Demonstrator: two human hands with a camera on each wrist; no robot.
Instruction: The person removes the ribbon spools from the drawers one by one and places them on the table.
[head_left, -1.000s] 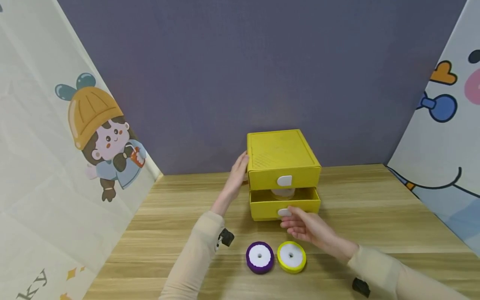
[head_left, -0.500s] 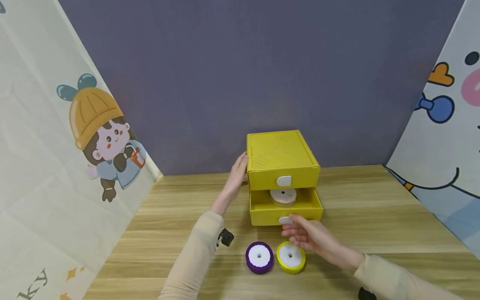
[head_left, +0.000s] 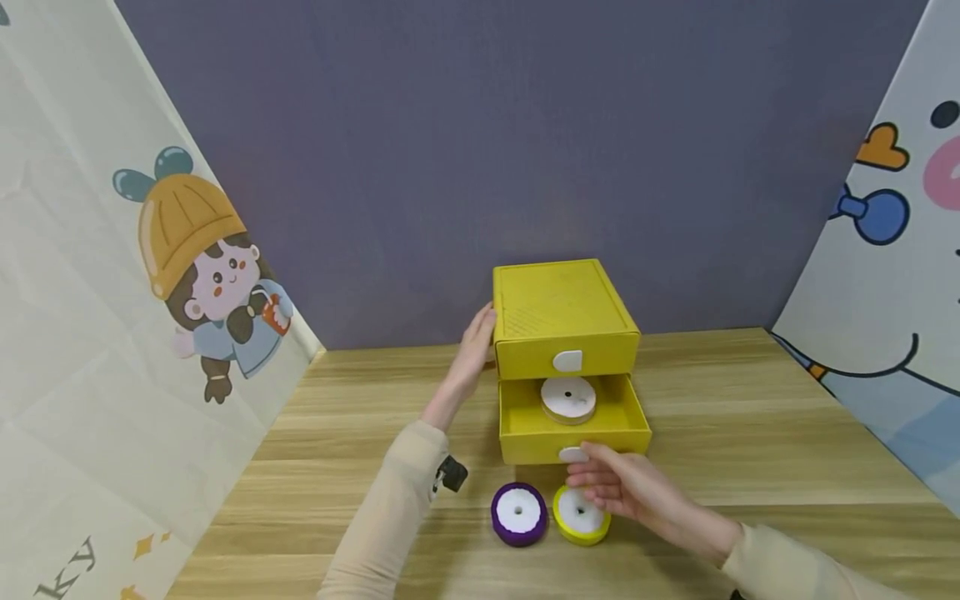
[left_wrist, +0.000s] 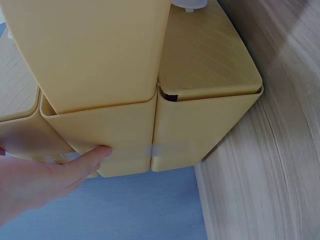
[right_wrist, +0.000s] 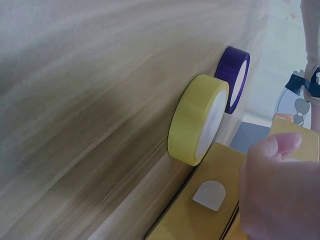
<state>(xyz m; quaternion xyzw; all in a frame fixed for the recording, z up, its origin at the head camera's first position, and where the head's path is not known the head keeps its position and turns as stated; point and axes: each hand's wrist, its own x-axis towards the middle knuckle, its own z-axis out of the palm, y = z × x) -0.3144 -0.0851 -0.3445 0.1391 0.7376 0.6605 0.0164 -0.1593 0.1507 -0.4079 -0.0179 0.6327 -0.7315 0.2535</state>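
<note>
Yellow drawer (head_left: 528,450): smooth, boxy, rounded white tab (head_left: 572,455).

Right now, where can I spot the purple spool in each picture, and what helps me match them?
Head: purple spool low, near the middle, left of the yellow spool.
Left wrist: not in it.
Right wrist: right of centre, upper half, beyond the yellow spool.
Shared landmark: the yellow drawer unit, in all three.
</note>
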